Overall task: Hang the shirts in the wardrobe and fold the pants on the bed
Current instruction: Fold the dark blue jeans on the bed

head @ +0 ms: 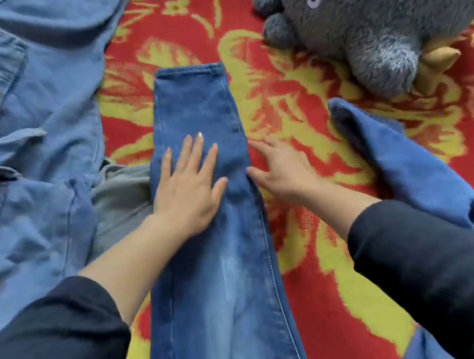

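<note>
Blue jeans (215, 272) lie lengthwise down the middle of the bed, legs laid together, hems at the far end. My left hand (190, 185) presses flat on the jeans with straight, spread fingers. My right hand (280, 170) rests at the jeans' right seam, fingers stretched out, thumb touching the edge. A light denim shirt (20, 123) is spread in loose folds on the left. A darker blue garment (405, 163) lies bunched to the right, partly under my right sleeve.
A red bedcover with yellow flowers (305, 110) covers the bed. A big grey plush toy (374, 16) sits at the far right. A grey cloth (121, 200) peeks out between the shirt and the jeans.
</note>
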Demonstrator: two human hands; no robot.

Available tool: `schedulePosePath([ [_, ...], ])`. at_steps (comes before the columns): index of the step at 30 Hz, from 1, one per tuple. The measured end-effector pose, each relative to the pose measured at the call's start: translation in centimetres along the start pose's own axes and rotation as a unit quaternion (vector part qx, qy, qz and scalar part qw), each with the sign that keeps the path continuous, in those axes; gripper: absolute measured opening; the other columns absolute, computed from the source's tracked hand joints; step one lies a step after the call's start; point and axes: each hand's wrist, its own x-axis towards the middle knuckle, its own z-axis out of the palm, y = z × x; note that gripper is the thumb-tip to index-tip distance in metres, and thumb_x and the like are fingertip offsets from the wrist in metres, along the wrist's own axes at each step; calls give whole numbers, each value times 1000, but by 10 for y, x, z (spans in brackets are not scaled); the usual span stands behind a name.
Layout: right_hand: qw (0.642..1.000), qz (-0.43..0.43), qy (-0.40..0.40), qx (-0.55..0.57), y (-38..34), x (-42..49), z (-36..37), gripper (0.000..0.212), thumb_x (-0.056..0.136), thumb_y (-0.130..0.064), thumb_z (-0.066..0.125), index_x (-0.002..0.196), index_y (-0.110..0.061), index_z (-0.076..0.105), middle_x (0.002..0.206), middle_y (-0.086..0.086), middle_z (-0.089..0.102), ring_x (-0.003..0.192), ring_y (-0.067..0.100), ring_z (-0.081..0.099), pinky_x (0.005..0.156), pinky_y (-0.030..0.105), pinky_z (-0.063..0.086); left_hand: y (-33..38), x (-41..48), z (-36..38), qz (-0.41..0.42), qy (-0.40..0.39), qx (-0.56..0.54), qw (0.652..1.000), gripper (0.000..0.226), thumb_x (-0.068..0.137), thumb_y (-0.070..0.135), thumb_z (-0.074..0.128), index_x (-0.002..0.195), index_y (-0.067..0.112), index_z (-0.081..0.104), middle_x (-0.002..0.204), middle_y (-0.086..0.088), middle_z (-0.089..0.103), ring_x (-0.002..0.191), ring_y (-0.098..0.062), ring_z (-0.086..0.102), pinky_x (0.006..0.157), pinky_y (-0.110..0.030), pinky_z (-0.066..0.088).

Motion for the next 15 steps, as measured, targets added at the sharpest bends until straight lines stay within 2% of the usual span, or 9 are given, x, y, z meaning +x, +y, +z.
schedulePosePath([
  [1, 999, -11, -35, -30, 5, -9, 13, 61, 94, -47, 46, 150, -31, 25, 160, 1, 14, 147, 20, 12, 116, 42, 17, 4, -9, 14, 13, -31, 48, 998, 65, 98, 50, 24, 152, 19, 6, 160, -7, -3, 147, -22, -9, 115, -44, -8],
  [3, 997, -19, -56, -42, 10, -18, 26, 60, 97, -48, 40, 151, -30, 20, 161, 0, 6, 148, 20, 3, 117, 41, 9, 4, -13, 29, 2, -70, 101, 992, 66, 98, 54, 15, 152, 19, 0, 160, -7, -5, 146, -22, -13, 115, -42, -13],
  [6, 999, -14, -42, -2, 14, -22, 17, 56, 96, -38, 46, 148, -25, 30, 160, 4, 15, 147, 21, 11, 117, 39, 15, -2, -6, 37, -9, -98, 130, 987, 67, 96, 57, 10, 152, 23, -5, 160, -5, -5, 147, -22, -10, 115, -42, -11],
  [8, 1000, 4, 25, -3, 25, -34, 3, 51, 94, -31, 48, 143, -19, 40, 154, 6, 31, 143, 23, 25, 112, 39, 25, 0, -1, 35, -13, -148, 160, 976, 67, 96, 57, 7, 151, 23, -6, 160, -5, -5, 147, -22, -9, 115, -43, -10],
  [10, 989, 36, 140, -13, 47, -54, -18, 43, 92, -27, 49, 133, -15, 49, 140, 6, 47, 131, 25, 40, 103, 40, 32, 11, 5, 25, -44, -183, 173, 967, 65, 99, 51, 12, 152, 18, -5, 160, -8, -4, 147, -25, -6, 116, -46, -8],
  [12, 969, 100, 228, -7, 79, -77, -39, 38, 92, -26, 49, 128, -14, 51, 132, 4, 51, 124, 25, 42, 98, 42, 30, 35, 3, 17, -55, -166, 117, 978, 62, 101, 40, 22, 151, 12, -1, 160, -12, -1, 147, -27, -3, 117, -47, -3],
  [13, 956, 151, 252, 4, 99, -89, -49, 38, 92, -26, 49, 128, -13, 50, 132, 5, 50, 124, 25, 40, 98, 44, 28, 54, -2, 17, -28, -146, 70, 986, 62, 101, 38, 26, 151, 12, 0, 160, -12, -1, 147, -27, -3, 117, -46, -1],
  [15, 924, 264, 274, 26, 143, -111, -67, 40, 92, -28, 49, 128, -11, 49, 132, 10, 49, 125, 29, 38, 100, 47, 28, 104, -27, 23, 68, -133, -23, 988, 67, 99, 48, 29, 152, 18, 0, 160, -11, -6, 147, -26, -6, 117, -43, -2],
])
